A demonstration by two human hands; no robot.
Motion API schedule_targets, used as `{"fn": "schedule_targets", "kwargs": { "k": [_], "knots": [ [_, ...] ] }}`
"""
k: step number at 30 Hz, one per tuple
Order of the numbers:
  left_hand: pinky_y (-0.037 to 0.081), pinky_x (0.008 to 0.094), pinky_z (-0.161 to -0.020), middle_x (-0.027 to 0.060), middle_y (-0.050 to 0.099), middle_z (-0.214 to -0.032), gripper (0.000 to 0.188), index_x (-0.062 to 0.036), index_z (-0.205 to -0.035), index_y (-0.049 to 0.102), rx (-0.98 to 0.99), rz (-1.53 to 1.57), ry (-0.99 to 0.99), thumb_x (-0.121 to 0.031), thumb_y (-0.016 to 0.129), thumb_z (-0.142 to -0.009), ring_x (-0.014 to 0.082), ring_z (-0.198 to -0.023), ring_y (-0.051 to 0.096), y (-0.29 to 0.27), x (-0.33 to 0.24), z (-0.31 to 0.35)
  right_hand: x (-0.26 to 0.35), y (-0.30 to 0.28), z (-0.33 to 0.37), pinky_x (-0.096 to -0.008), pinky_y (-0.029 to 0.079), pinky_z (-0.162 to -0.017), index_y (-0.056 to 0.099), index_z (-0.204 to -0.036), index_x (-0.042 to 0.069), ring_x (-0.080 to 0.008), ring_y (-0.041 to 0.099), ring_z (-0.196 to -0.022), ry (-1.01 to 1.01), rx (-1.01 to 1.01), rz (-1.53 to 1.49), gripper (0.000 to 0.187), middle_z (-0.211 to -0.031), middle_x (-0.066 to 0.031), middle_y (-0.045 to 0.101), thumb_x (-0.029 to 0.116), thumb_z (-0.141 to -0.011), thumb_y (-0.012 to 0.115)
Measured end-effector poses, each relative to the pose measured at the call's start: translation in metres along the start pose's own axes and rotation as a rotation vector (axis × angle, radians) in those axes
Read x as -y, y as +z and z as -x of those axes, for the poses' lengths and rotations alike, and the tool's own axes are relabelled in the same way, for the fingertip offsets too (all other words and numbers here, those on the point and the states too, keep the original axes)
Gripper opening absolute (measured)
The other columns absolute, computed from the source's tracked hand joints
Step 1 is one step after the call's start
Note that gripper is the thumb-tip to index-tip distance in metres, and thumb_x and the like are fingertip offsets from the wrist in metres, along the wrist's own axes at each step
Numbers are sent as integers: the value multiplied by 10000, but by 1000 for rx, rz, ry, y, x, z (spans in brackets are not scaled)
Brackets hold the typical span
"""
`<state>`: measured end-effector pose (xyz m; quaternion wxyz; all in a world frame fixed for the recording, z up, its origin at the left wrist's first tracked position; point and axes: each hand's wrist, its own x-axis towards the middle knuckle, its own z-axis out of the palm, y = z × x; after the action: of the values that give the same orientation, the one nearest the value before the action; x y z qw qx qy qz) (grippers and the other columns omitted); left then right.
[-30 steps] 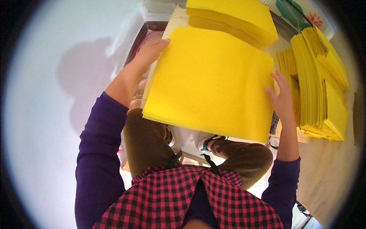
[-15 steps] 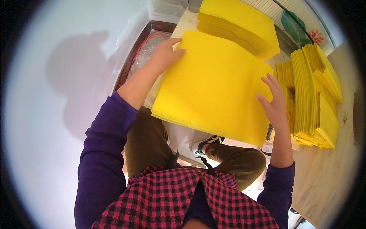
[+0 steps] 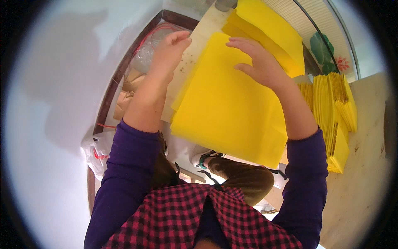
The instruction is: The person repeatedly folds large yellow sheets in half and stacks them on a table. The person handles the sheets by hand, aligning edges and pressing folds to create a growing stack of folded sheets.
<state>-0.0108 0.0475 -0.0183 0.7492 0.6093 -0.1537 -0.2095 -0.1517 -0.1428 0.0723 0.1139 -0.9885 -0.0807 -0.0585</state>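
Note:
A stack of thin yellow sheets [image 3: 224, 99], which look like soft fabric, lies flat in front of me with its layered edge toward me. My left hand [image 3: 170, 52] hovers off the stack's far left side, fingers loosely bent and holding nothing visible. Over the far part of the sheets is my right hand [image 3: 259, 62], its fingers stretched out and the thumb apart. Whether its fingertips touch the sheet I cannot tell.
Behind lies another yellow pile [image 3: 273, 29]. Folded yellow bundles [image 3: 327, 112] stand at the right on the wooden tabletop [image 3: 356, 178]. Left of the table are clear plastic [image 3: 147, 56], brown paper [image 3: 126, 97] and a white plastic bag [image 3: 99, 153], beside a white wall [image 3: 49, 124].
My right hand has moved from the stack's right edge leftward and away from me, over the sheets. My left hand has come off the far left corner. The view has shifted slightly.

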Motion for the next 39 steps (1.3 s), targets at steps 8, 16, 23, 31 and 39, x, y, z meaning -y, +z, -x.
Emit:
{"fn": "schedule_targets", "kwargs": {
  "k": [8,16,23,31,39],
  "knots": [
    [431,245,-768,51,627,-1045,336,-9,-1114,621,-14,111,-55,-197,647,-836,129,-937,561,-9,-6,-12,-12,13,-76,-375,371,-1049,536,-1248,103,-302,438,-1246,-236,376,121,604,-1318,-101,505,-25,-681,699],
    [455,259,-766,57,645,-1007,304,-14,-1094,628,37,164,-57,-187,634,-843,132,-897,581,-5,15,-28,-8,10,-88,-382,421,-962,596,-1132,81,-310,510,-1104,-195,432,144,475,-1149,-91,568,14,-679,718],
    [478,243,-725,34,646,-972,272,-24,-1095,627,38,134,-72,-172,617,-867,99,-839,590,-5,16,-30,-6,6,-90,-370,420,-948,596,-985,70,-301,507,-1091,-256,391,248,352,-1093,-80,572,34,-662,731],
    [485,249,-733,51,649,-969,272,-10,-1092,625,34,123,-52,-165,612,-869,114,-843,604,-4,18,-33,1,-6,-94,-417,458,-789,552,-826,61,-329,573,-940,-236,446,333,250,-914,-100,608,68,-665,743],
    [462,281,-790,80,669,-980,308,5,-1039,657,49,171,-47,-210,642,-820,153,-898,608,-4,19,-33,12,-7,-78,-393,482,-704,565,-790,57,-310,592,-825,-214,492,460,61,-795,-103,588,96,-794,612]
  ]
}}
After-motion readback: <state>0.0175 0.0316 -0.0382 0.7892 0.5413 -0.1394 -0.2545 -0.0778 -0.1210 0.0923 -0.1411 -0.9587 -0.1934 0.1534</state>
